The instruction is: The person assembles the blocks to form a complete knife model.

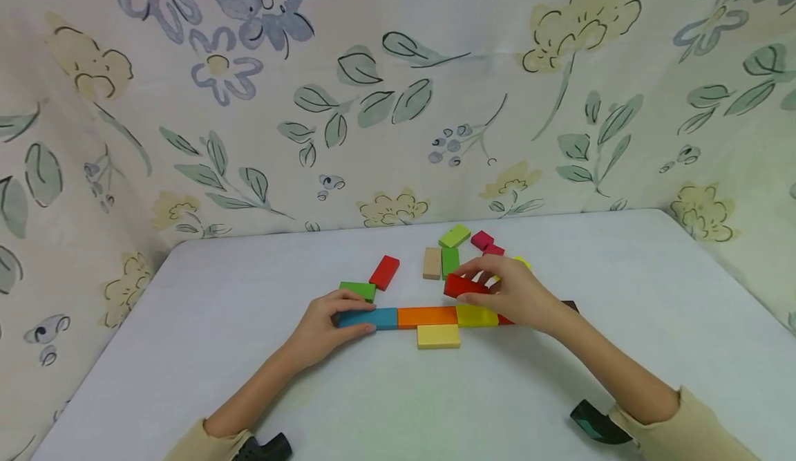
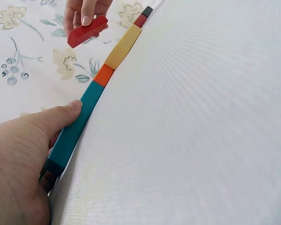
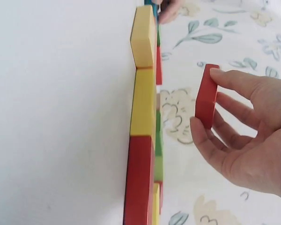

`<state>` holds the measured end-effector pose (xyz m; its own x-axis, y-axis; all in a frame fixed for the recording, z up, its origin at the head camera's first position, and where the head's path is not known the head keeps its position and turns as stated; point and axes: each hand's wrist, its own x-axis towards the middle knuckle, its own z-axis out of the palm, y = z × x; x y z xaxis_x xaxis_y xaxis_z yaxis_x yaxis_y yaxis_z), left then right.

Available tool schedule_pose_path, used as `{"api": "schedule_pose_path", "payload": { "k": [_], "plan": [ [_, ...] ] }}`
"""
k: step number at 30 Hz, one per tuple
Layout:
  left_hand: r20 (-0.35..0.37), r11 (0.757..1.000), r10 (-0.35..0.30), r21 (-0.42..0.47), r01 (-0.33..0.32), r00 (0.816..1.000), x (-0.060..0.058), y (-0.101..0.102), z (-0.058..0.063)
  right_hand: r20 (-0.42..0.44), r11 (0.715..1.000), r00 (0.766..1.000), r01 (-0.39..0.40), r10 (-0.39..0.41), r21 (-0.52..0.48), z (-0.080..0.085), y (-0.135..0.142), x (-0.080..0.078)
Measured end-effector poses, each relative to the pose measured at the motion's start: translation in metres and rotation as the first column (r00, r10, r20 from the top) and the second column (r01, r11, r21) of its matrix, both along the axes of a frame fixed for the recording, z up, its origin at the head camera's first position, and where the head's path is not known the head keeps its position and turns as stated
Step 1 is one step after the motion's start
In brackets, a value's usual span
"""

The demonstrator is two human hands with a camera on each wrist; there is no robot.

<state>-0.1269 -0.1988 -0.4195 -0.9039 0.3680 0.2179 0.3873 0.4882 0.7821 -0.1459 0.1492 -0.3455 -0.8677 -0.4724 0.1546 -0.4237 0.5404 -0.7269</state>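
Observation:
A straight row of wooden blocks lies on the white table. From the left come a blue block (image 1: 384,318), an orange block (image 1: 427,318), a yellow block (image 1: 477,316) and a red block (image 3: 139,183), then a dark block (image 1: 570,305). Against the near side of the row sits a pale yellow block (image 1: 438,336). My left hand (image 1: 320,326) pinches the blue block at its left end, thumb on the near side. My right hand (image 1: 516,292) holds another red block (image 3: 207,97) between thumb and fingers, raised above the row and touching none of it.
Behind the row lie a green block (image 1: 357,288), a loose red block (image 1: 385,272), a tan block (image 1: 432,263) and a second green block (image 1: 450,262). Farther back are a light green block (image 1: 455,235) and crimson blocks (image 1: 481,240). A floral cloth (image 1: 373,157) hangs behind the table.

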Motion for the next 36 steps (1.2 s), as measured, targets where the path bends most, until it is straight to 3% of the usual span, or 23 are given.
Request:
{"api": "schedule_pose_path", "payload": {
  "k": [13,27,36],
  "plan": [
    [-0.012,1.000,-0.011,0.015,0.012,1.000,-0.001,0.000,-0.002,0.042,0.996,0.995,-0.088,0.088,0.000,-0.007,-0.017,0.027],
    [0.004,1.000,0.004,0.008,-0.004,1.000,0.001,0.001,0.002,0.145,0.985,0.974,-0.175,0.173,0.004,-0.017,-0.026,0.035],
    [-0.015,1.000,-0.007,0.016,0.007,1.000,0.000,0.002,0.000,0.158,0.980,0.970,-0.195,0.186,0.043,-0.023,-0.028,0.038]
  ]
}}
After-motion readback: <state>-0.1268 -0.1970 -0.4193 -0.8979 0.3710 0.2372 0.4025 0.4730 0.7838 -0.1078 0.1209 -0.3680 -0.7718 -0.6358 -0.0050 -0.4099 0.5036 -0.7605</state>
